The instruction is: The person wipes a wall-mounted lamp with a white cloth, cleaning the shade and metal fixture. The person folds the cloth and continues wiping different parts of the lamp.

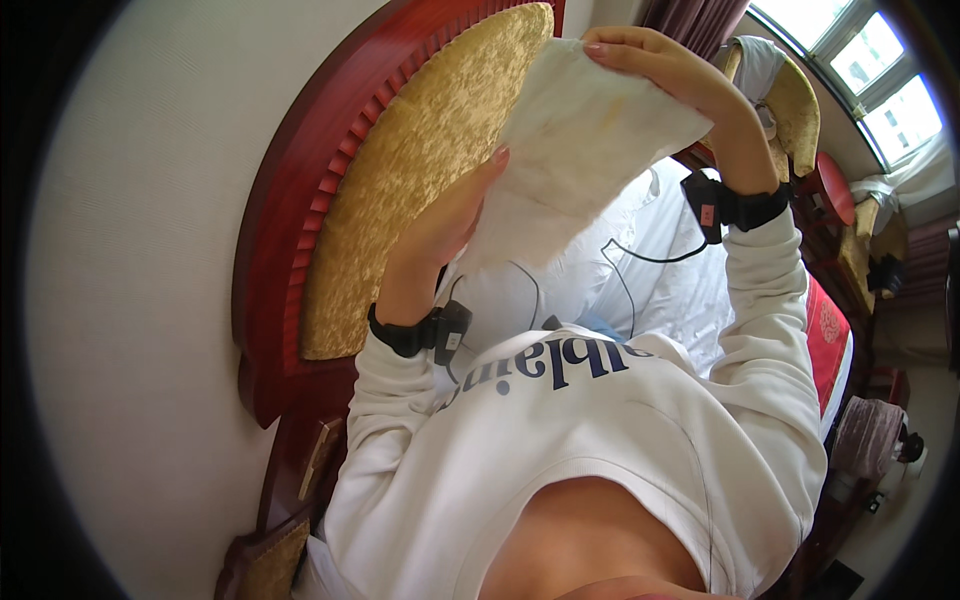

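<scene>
A white, soft-looking sheet of cloth or padding (581,142) with a faint yellowish mark is stretched between my hands, above the bed and in front of the headboard. My left hand (457,206) grips its left edge, thumb in front and most fingers hidden behind. At the top edge my right hand (664,67) pinches the sheet near its upper corner. Each wrist wears a black strap with a small box, the left one (452,330) and the right one (705,206), with thin black cables attached.
A red wooden headboard with a gold padded panel (420,180) stands at the left against the wall. White bedding (675,277) lies beneath my arms, with a red bed runner (825,330) at the right. Gold chairs (795,112) and a red round table (831,187) are near the window.
</scene>
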`<state>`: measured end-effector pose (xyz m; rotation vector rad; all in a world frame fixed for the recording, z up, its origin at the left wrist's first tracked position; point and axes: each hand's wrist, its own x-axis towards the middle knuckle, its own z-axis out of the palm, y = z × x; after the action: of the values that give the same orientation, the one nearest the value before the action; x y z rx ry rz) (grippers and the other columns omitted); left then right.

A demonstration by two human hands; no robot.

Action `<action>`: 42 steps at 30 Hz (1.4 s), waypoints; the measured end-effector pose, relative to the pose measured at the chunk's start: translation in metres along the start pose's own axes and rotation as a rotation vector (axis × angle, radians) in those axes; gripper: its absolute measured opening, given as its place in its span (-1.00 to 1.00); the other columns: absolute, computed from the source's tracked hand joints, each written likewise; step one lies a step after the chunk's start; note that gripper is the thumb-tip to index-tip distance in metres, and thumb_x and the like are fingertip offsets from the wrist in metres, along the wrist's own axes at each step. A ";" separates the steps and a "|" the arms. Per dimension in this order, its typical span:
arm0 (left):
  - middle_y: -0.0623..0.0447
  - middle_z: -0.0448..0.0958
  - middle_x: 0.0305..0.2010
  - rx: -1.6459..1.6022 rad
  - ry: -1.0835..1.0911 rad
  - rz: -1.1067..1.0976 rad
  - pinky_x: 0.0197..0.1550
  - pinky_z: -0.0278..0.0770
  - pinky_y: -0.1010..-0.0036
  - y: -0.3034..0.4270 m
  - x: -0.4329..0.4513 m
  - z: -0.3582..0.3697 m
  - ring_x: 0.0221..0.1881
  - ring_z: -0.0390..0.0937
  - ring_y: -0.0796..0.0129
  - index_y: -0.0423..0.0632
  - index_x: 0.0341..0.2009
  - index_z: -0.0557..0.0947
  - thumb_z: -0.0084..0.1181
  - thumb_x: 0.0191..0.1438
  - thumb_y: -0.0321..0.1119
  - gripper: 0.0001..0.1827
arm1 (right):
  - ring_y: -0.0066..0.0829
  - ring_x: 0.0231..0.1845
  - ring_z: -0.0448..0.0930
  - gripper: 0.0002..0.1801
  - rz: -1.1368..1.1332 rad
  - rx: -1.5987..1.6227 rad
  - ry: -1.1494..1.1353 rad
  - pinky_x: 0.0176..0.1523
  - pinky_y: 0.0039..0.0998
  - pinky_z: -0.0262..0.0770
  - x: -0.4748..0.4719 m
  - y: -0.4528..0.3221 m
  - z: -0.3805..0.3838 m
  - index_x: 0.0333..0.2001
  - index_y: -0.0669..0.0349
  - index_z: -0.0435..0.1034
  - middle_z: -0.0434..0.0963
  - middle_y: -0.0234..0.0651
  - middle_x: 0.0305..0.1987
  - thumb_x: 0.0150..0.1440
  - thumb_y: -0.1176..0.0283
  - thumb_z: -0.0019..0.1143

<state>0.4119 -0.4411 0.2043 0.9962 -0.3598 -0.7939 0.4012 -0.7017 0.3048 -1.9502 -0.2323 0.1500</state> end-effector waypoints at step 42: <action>0.28 0.38 -0.43 0.575 0.614 0.678 -0.43 0.20 0.73 0.067 0.014 0.023 -0.42 0.27 0.69 -0.05 -0.32 0.48 -0.03 0.12 -0.19 -0.80 | -0.73 -0.67 0.10 -0.46 -0.358 -0.495 0.262 -0.59 -0.61 0.02 -0.028 0.014 0.003 0.04 0.10 0.29 0.07 -0.56 -0.70 0.00 0.13 0.16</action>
<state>0.4357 -0.4451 0.2729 1.4746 -0.3604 0.2639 0.3750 -0.7105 0.2901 -2.3486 -0.4726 -0.4338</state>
